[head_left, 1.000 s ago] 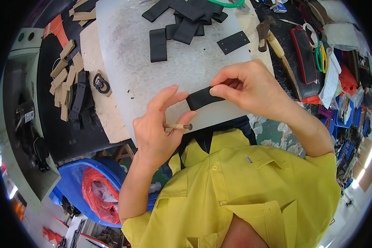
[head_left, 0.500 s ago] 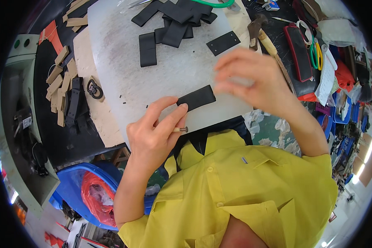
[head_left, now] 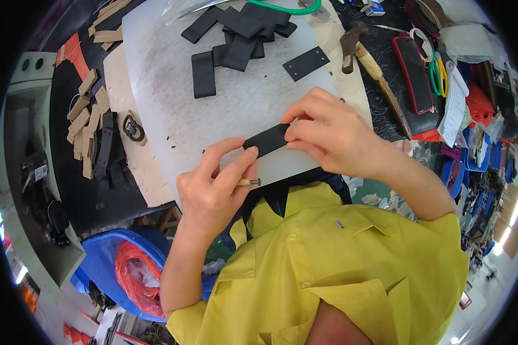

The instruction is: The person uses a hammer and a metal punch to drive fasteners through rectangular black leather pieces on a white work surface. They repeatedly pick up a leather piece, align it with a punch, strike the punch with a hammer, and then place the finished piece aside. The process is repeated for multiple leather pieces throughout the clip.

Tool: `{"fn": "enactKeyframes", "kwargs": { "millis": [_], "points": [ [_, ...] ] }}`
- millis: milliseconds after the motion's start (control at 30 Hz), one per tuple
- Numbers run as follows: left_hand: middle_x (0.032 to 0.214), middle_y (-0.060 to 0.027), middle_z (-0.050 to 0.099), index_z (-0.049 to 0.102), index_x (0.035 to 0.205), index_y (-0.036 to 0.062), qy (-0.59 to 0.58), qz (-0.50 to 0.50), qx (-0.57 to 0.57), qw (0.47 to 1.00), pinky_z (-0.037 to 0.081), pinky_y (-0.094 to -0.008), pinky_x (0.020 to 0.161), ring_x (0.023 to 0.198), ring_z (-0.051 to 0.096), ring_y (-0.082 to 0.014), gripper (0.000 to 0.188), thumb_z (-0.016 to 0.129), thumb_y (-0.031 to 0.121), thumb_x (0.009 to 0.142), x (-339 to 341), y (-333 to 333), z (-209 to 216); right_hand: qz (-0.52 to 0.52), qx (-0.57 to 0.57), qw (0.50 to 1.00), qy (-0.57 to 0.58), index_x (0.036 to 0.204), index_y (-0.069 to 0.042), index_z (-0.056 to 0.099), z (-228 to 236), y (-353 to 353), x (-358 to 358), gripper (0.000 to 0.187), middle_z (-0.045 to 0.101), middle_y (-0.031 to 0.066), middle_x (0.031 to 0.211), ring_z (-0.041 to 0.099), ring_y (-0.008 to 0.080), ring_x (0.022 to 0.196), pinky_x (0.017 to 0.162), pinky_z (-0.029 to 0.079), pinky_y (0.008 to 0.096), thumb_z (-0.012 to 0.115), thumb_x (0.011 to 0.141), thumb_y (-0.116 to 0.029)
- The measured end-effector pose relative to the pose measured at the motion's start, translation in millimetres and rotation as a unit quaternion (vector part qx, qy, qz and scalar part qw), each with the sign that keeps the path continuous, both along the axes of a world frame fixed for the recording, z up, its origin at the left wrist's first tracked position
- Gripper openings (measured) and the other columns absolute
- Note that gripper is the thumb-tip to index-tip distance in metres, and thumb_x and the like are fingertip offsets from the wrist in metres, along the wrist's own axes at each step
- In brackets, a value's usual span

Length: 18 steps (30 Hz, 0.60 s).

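A black leather-like strip (head_left: pixel 266 141) is held between my two hands, just above the near edge of a pale board (head_left: pixel 155 86). My left hand (head_left: pixel 216 172) pinches its left end with thumb and forefinger. A thin rod with a metal tip (head_left: pixel 249 182) sticks out from under the same hand's fingers. On the strip's right end, my right hand (head_left: pixel 328 135) closes thumb and fingers. Beyond them lies a flat black piece with small holes (head_left: pixel 306 63) at its ends. A pile of folded black strips (head_left: pixel 242 37) rests at the far side of the board.
A hammer (head_left: pixel 374 66) lies right of the board, with a red-edged phone (head_left: pixel 413 75) beyond it. Green-handled scissors (head_left: pixel 293 8) rest at the far edge. Tan strips (head_left: pixel 89 118) and a black ring fitting (head_left: pixel 133 127) lie left. A blue bin (head_left: pixel 106 259) stands below the table.
My right hand has come down and left onto the strip's right end and closed on it. My left hand stays about where it was, still pinching the other end.
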<state>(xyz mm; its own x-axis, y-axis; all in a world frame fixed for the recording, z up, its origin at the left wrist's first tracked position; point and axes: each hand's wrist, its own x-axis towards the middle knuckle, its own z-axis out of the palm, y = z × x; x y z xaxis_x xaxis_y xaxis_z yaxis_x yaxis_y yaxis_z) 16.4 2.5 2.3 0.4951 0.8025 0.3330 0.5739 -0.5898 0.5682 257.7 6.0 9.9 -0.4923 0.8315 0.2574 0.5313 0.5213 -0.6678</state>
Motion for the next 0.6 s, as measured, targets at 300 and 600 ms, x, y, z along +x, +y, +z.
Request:
{"fn": "enactKeyframes", "kwargs": {
  "millis": [300, 600],
  "points": [
    [0.1, -0.0051, 0.069, 0.075, 0.093, 0.0106, -0.001, -0.015, 0.004, 1.0, 0.038, -0.0245, 0.042, 0.045, 0.049, -0.0091, 0.037, 0.075, -0.007, 0.061, -6, 2, 0, -0.123, 0.232, 0.947, -0.187, 0.091, -0.006, 0.067, 11, 49, 33, 0.017, 0.065, 0.0039, 0.093, 0.06, 0.0252, 0.096, 0.077, 0.047, 0.0375, 0.074, 0.076, -0.005],
    [0.102, -0.005, 0.069, 0.074, 0.093, 0.0108, 0.005, -0.018, 0.013, 1.0, 0.038, -0.0248, 0.042, 0.048, 0.052, -0.0098, 0.027, 0.079, 0.001, 0.069, -5, 2, 1, -0.15, 0.159, 0.961, -0.171, 0.095, -0.011, 0.072, 3, 54, 43, 0.015, 0.066, 0.002, 0.091, 0.061, 0.0198, 0.089, 0.077, 0.047, 0.0342, 0.072, 0.081, -0.005]
  ]
}}
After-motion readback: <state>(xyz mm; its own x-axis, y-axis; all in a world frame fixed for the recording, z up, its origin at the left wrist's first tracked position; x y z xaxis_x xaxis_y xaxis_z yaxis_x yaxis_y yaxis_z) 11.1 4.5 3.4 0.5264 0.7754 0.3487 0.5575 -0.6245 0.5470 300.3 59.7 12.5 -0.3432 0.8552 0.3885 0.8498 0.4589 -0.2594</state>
